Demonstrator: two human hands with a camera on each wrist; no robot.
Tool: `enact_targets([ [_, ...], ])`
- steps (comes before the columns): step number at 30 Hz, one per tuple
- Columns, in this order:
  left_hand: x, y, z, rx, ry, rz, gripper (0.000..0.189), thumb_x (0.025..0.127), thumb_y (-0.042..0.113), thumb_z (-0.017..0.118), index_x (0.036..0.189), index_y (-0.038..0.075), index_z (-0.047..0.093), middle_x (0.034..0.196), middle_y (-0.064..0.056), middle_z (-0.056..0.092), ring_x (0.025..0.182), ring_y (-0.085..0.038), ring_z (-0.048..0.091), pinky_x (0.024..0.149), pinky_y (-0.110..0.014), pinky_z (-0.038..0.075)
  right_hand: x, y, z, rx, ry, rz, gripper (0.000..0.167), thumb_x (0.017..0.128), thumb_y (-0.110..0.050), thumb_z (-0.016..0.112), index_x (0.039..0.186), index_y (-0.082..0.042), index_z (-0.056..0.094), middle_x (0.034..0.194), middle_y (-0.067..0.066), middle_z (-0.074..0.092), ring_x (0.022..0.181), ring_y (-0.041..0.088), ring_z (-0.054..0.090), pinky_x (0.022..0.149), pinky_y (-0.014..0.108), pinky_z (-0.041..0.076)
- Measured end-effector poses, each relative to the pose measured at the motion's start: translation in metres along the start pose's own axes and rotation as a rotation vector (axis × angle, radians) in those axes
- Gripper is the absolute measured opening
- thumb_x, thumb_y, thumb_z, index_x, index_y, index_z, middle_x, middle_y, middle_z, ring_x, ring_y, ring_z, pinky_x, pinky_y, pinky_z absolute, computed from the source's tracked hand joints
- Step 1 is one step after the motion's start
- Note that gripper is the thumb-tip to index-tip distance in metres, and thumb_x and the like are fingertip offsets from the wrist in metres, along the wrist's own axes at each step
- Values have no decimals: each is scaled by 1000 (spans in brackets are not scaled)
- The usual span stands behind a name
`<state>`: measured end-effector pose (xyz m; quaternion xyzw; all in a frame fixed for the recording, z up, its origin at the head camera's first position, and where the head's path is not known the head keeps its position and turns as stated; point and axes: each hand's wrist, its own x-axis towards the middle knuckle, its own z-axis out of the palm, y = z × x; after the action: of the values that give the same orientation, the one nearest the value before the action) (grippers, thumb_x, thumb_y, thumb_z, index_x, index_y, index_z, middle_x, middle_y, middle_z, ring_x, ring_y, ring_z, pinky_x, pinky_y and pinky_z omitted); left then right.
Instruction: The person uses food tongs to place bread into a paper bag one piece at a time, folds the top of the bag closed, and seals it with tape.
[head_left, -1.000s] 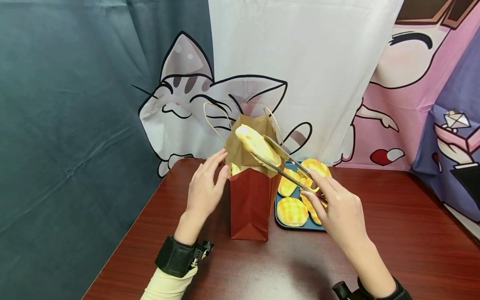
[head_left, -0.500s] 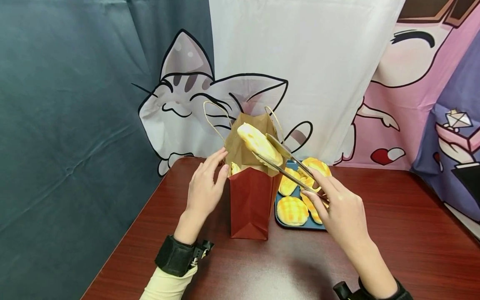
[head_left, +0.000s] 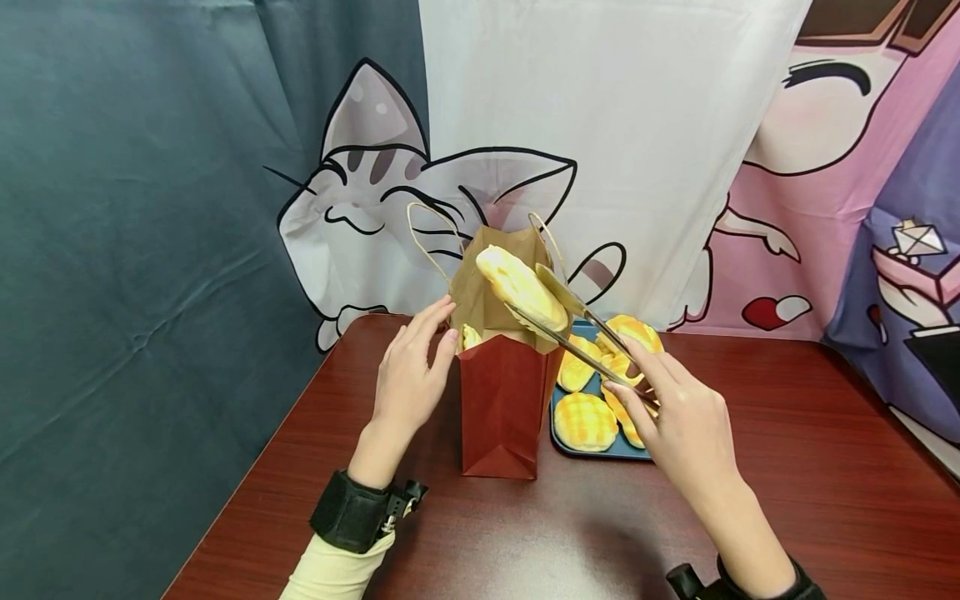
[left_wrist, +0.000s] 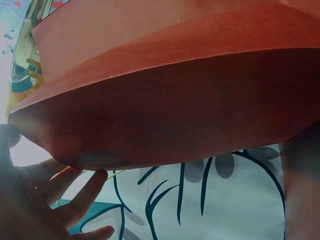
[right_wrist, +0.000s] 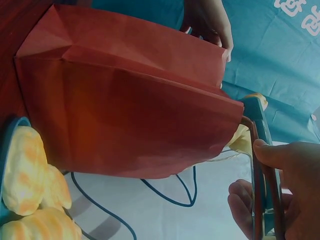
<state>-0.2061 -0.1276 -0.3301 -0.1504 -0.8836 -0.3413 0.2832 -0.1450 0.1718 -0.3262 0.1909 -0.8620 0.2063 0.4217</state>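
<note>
A red paper bag [head_left: 501,408] with a brown lining stands upright on the table. My left hand [head_left: 408,375] rests its fairly straight fingers at the bag's upper left side, as the left wrist view also shows around the red paper [left_wrist: 165,115]. With thumb and fingers my right hand [head_left: 686,425] grips metal tongs [head_left: 600,367]. Between the tongs' ends an elongated pale bread roll [head_left: 519,287] hangs tilted over the bag's mouth. Another bread piece [head_left: 470,337] shows just inside the bag's left edge. In the right wrist view the right hand [right_wrist: 290,185] holds the tongs.
To the bag's right lies a blue tray [head_left: 600,455] with several bread pieces, among them a round checked bun [head_left: 585,422]. Two string handles [head_left: 411,229] rise from the bag. A printed cloth [head_left: 615,125] hangs behind the dark red wooden table [head_left: 787,467].
The bread roll in the tongs has shifted very slightly to the right. Both hands have stayed almost where they were, and the bag stands as before.
</note>
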Motion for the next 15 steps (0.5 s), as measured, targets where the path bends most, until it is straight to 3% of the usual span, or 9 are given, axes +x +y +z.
enact_targets([
  [3,0,0,0,3,2,1,44,105,37,42,143,19,55,151,6,51,140,-17,48,120,-53,30,0,0,0,-6,-5,5,58,78,-21,84,132,-16,64,86,-1,63,66,11,68,53,34,51],
  [15,0,-1,0,8,5,-2,44,105,38,42,143,20,55,152,7,50,140,-17,48,120,-54,31,-1,0,0,-6,2,15,59,76,-20,86,130,-15,63,85,0,62,65,11,67,52,34,50],
])
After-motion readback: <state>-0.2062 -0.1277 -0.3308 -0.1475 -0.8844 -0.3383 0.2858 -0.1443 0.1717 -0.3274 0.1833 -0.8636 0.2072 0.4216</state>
